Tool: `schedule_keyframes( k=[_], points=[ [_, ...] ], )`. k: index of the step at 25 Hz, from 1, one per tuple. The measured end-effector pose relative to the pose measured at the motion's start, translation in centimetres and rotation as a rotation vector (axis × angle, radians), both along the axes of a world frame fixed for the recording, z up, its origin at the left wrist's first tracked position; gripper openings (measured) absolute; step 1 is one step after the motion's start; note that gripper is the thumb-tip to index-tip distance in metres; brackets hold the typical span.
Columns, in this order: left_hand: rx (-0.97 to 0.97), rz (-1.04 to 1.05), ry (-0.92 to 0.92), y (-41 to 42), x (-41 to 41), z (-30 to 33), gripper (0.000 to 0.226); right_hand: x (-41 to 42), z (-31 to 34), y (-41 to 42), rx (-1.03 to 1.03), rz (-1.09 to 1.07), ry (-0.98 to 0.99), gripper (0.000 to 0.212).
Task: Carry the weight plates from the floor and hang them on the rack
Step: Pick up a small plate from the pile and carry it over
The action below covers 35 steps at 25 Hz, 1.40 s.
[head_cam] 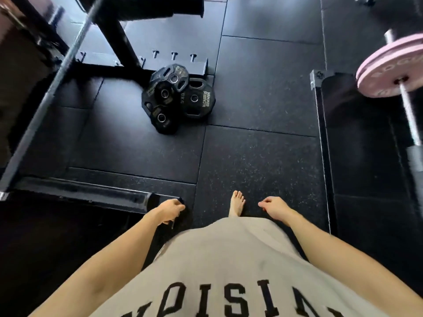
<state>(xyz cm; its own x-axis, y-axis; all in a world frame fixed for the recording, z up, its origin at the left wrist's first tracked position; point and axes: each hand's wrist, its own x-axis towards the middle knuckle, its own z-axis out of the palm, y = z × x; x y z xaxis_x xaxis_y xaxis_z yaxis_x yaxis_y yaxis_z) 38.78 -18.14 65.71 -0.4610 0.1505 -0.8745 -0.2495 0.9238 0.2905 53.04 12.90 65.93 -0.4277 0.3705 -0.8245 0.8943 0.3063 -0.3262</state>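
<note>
Several black weight plates (176, 97) lie in an overlapping pile on the rubber floor, a few steps ahead of me. Just behind them stands the black rack base (146, 62) with short upright pegs (174, 56). My left hand (170, 211) hangs low at my side, far from the plates. Its fingers are curled round a small dark object (180, 200), and a thin strip hangs below it. My right hand (274, 208) hangs loosely curled beside my bare foot (237, 203) and holds nothing.
A steel barbell (52, 88) crosses diagonally on the left above a black frame rail (91, 195). On the right, a barbell with pink plates (389, 67) sits over a raised black platform (366, 145). Black rubber tiles (251, 161) lie between me and the pile.
</note>
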Motion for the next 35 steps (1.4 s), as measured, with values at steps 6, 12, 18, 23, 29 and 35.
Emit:
schedule_keyframes(
  k=[6, 12, 18, 23, 29, 35],
  points=[
    [-0.006, 0.242, 0.166, 3.5, -9.4, 1.2, 0.025, -18.1, 2.0, 5.9, -0.016, 0.286, 0.022, 0.022],
    [-0.038, 0.539, 0.172, 0.7, -20.1, -2.4, 0.026, -35.1, 0.5, 5.4, -0.037, 0.485, 0.018, 0.02],
    [-0.044, 0.584, 0.065, -4.0, -36.4, -6.9, 0.024, -53.0, -2.6, 0.6, -0.034, 0.526, -0.073, 0.016],
    [-0.008, 0.549, 0.025, -6.1, -48.7, -11.8, 0.023, -66.4, -8.0, -4.9, -0.051, 0.529, -0.097, 0.014],
    [-0.038, 0.618, -0.007, -7.3, -58.2, -26.5, 0.023, -77.3, -23.2, -9.6, -0.051, 0.522, -0.088, 0.034],
    [-0.068, 0.637, -0.003, -6.8, -63.8, -45.4, 0.027, -82.7, -41.7, -11.0, -0.014, 0.479, -0.078, 0.053]
  ],
)
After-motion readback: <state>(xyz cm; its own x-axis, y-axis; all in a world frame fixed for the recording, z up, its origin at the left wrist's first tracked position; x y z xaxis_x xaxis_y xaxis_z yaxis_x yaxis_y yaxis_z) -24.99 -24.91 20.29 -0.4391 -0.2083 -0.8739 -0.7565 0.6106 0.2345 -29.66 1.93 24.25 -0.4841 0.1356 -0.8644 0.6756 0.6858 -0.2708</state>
